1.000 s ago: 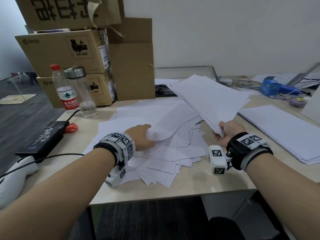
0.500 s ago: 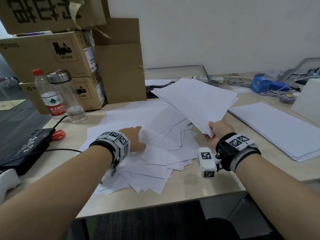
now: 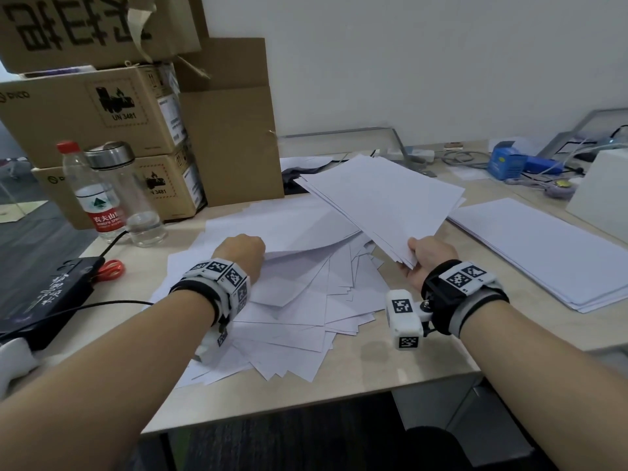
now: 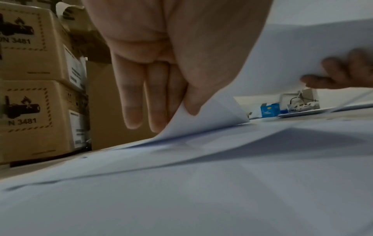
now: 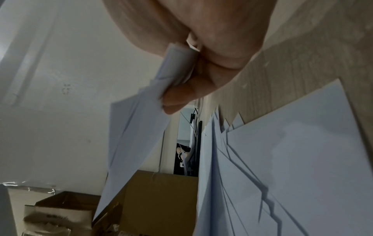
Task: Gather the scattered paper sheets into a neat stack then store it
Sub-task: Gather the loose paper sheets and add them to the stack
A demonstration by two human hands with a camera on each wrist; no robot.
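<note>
**Pinched at the corners: 2 hands on loose paper**

Clamped between thumb and curled fingers, the right hand held a gathered sheaf of sheets by its near corner, and the sheaf fanned up and away over the desk, its far end drooping little. From the right wrist view the thumb pressed the bunched corner against the fingers, with the edges not squared. The left hand sat on the scattered paper sheets spread across the middle of the desk; the left wrist view showed its thumb and fingers pinching the lifted edge of a single top sheet, which curled upward off those beneath.

Judged from this, the paper would handle as light and limp: 1 sheet bends under its own weight and creases if gripped hard, while the thicker sheaf gains stiffness from its number. Smooth sheets slide readily over each other, so a corner pinch risks the bundle fanning or slipping out. A steadier hold would likely be along a long edge, thumb on top and fingers beneath, with the loose sheet slid under or onto the sheaf before the edges are tapped square on the desk. A separate flat stack of paper lay to the right, well apart from the scatter, and cardboard boxes stood at the back left.
</note>
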